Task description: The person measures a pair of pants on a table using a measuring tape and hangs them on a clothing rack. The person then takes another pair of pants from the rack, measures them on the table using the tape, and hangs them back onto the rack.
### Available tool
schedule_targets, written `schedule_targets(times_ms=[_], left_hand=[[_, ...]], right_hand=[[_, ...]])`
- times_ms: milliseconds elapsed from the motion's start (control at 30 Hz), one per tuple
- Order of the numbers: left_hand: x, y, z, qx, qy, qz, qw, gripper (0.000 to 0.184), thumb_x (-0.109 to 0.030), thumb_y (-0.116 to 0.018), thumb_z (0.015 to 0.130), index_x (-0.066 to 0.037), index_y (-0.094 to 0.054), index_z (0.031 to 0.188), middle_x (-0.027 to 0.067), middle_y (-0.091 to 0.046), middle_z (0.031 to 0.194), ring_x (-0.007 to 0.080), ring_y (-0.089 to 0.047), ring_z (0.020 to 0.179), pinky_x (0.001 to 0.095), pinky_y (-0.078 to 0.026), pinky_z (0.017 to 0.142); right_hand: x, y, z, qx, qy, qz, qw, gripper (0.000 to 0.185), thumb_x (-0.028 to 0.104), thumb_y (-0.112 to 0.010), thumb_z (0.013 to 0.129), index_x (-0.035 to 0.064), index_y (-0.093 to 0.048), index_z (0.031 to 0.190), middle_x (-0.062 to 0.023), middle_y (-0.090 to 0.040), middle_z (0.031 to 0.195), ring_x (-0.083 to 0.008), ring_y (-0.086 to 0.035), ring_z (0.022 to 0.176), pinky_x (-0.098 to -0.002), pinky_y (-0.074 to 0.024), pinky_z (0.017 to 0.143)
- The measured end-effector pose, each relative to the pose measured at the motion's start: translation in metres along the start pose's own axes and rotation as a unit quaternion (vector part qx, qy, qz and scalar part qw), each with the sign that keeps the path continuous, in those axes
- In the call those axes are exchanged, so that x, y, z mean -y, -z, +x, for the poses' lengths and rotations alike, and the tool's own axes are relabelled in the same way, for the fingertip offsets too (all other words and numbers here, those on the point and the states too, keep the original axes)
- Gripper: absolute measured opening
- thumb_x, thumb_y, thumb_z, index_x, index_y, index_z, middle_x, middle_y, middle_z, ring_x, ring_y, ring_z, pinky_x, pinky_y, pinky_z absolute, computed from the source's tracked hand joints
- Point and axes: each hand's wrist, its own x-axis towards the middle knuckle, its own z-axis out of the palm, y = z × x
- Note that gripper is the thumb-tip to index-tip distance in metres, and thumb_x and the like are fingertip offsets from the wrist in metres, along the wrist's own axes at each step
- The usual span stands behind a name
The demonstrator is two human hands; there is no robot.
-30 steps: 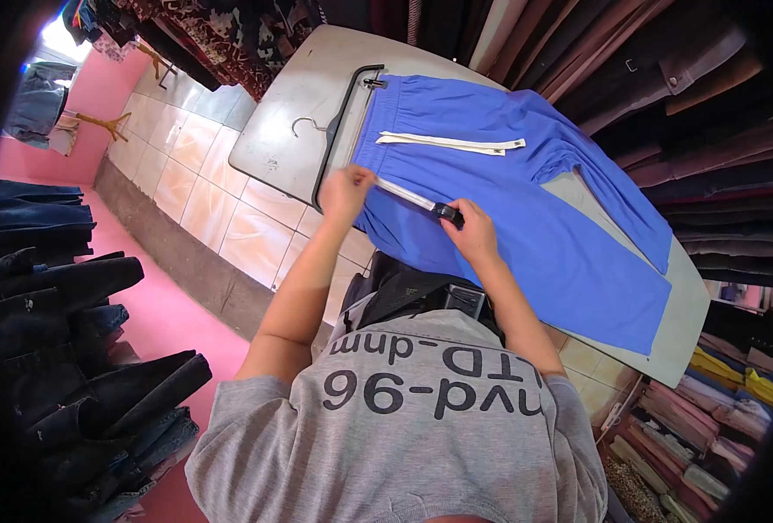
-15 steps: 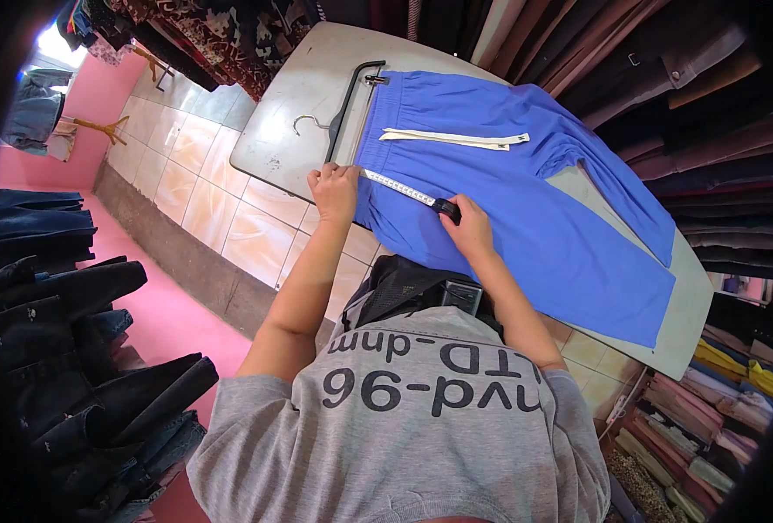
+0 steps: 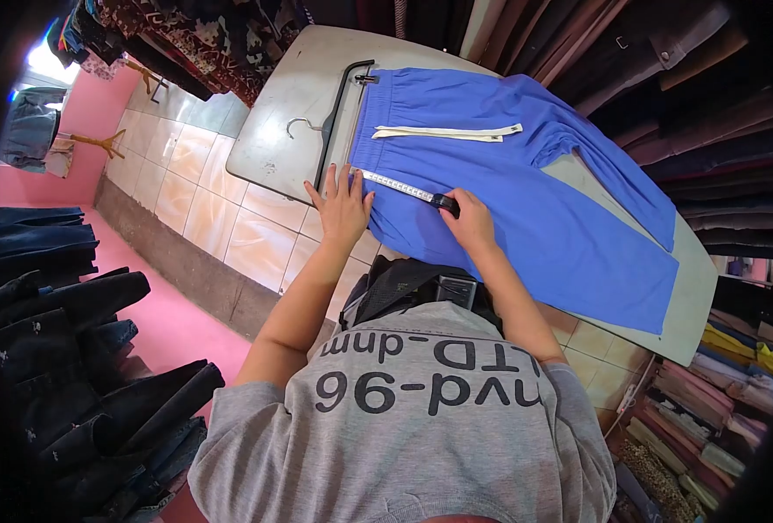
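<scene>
Blue drawstring pants (image 3: 526,218) lie spread out, their elastic waistband clipped to a black hanger (image 3: 328,139) with a metal hook. A white drawstring (image 3: 447,134) rests across the front. My right hand (image 3: 472,225) is closed around a small black tape measure (image 3: 445,204) over the near leg. Its white blade (image 3: 397,185) stretches left across the fabric to the waistband. At that end my left hand (image 3: 344,211) is open, fingers spread over the waistband edge and the lower end of the hanger. Whether a fingertip presses on the blade end I cannot tell.
The pants lie on a pale table (image 3: 269,105) with rounded corners. Dark jeans (image 3: 90,375) hang at the left. Brown and dark trousers (image 3: 665,96) hang at the right, above folded clothes (image 3: 700,436). Patterned garments (image 3: 221,44) hang behind the table, over a tiled floor (image 3: 203,192).
My left hand has gone from pinched fingers at the waistband to spread fingers. My right hand keeps the tape measure in nearly the same place. The whole view has shifted slightly.
</scene>
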Motion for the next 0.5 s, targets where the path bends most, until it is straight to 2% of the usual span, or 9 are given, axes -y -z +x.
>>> schedule_targets(times_ms=[100,200,400,500], left_hand=[[0.0,-0.001,0.0,0.03,0.0,0.004,1.0,0.046,-0.038,-0.055,0.087,-0.01,-0.055,0.123,0.0043,-0.05,0.127,0.0294,-0.032,0.131,0.0731,-0.01,0.099],[-0.001,0.0,-0.001,0.036,-0.007,0.03,0.999,0.053,-0.045,-0.05,0.088,-0.008,-0.053,0.126,0.0042,-0.049,0.13,0.028,-0.031,0.131,0.0722,-0.008,0.101],[-0.001,-0.005,-0.005,0.033,-0.017,0.042,0.998,0.06,-0.048,-0.048,0.088,-0.007,-0.047,0.131,0.0038,-0.047,0.134,0.0293,-0.034,0.129,0.0723,-0.007,0.101],[0.0,-0.005,-0.007,0.02,-0.022,0.031,0.999,0.058,-0.047,-0.051,0.087,-0.011,-0.046,0.133,0.0054,-0.048,0.133,0.031,-0.034,0.129,0.0732,-0.007,0.099]], right_hand=[[-0.005,0.007,-0.002,0.001,-0.02,-0.02,1.0,0.023,0.015,-0.07,0.074,0.0093,-0.058,0.093,-0.0105,-0.063,0.089,-0.034,-0.062,0.083,-0.0436,-0.0502,0.069],[-0.011,0.017,-0.008,-0.005,-0.04,-0.029,0.999,0.023,0.015,-0.07,0.074,0.0102,-0.059,0.093,-0.0102,-0.063,0.089,-0.0338,-0.062,0.083,-0.0435,-0.0503,0.069],[-0.027,0.034,-0.025,-0.027,-0.075,-0.028,0.996,0.023,0.014,-0.071,0.073,0.0104,-0.06,0.092,-0.0096,-0.063,0.089,-0.0332,-0.062,0.083,-0.0431,-0.05,0.069],[-0.032,0.046,-0.034,-0.037,-0.104,-0.031,0.993,0.024,0.014,-0.072,0.072,0.0105,-0.061,0.092,-0.0095,-0.064,0.09,-0.0328,-0.062,0.084,-0.0427,-0.0499,0.069]])
